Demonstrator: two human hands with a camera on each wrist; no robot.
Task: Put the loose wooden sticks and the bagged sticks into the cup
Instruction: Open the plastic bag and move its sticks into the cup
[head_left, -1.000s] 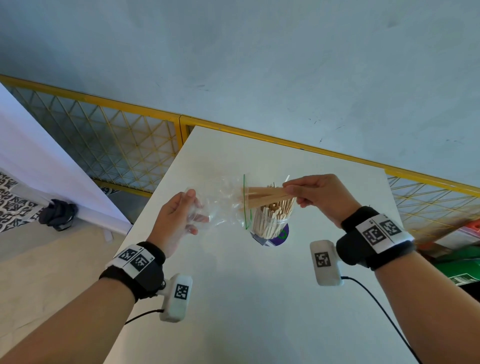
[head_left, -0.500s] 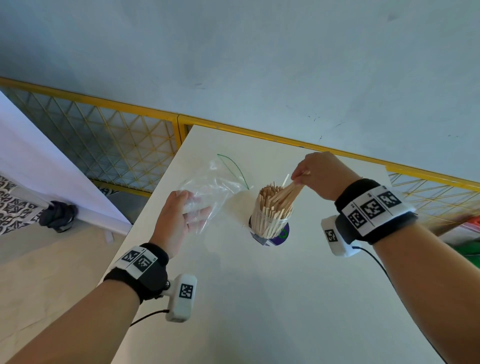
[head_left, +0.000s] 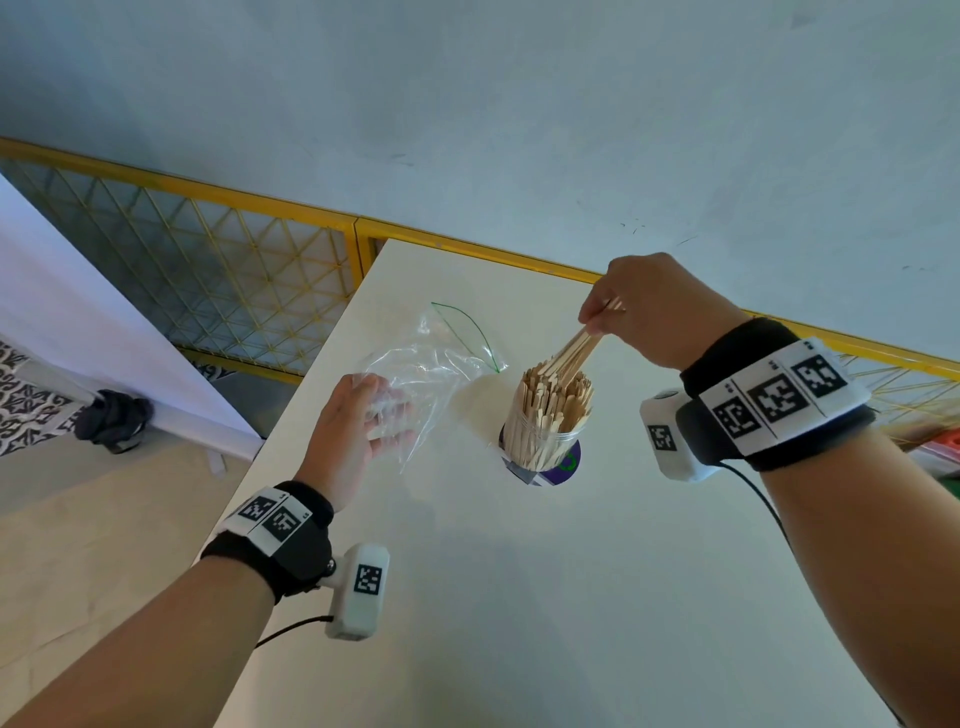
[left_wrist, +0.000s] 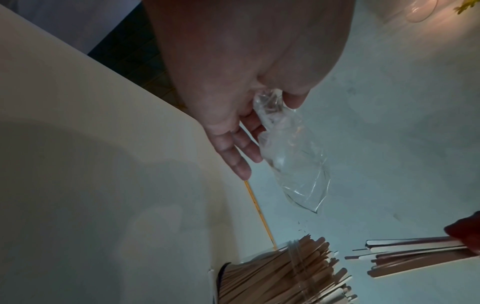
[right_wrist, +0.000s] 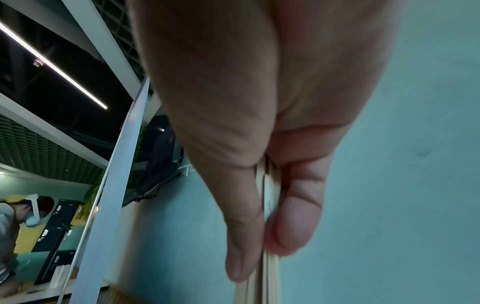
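Observation:
A clear plastic cup (head_left: 545, 436) packed with wooden sticks stands upright on the white table (head_left: 519, 597). My right hand (head_left: 597, 325) pinches a small bundle of sticks (head_left: 574, 349) between thumb and fingers above the cup, slanting down so the lower ends meet the sticks in the cup. The same bundle (left_wrist: 405, 257) (right_wrist: 267, 185) appears in both wrist views. My left hand (head_left: 379, 415) holds an empty clear zip bag (head_left: 426, 364) (left_wrist: 291, 152) by its bottom, left of the cup and above the table; the green zip edge points up and away.
A round purple and white coaster or label (head_left: 558, 467) lies under the cup. The table's left edge (head_left: 306, 395) runs beside my left hand, with a yellow mesh fence (head_left: 218, 270) behind. A white board (head_left: 104, 322) leans at far left.
My right hand drew the stick bundle out of the bag, swung it up and tilted it down into the cup. My left hand carried the emptied bag leftward and lower.

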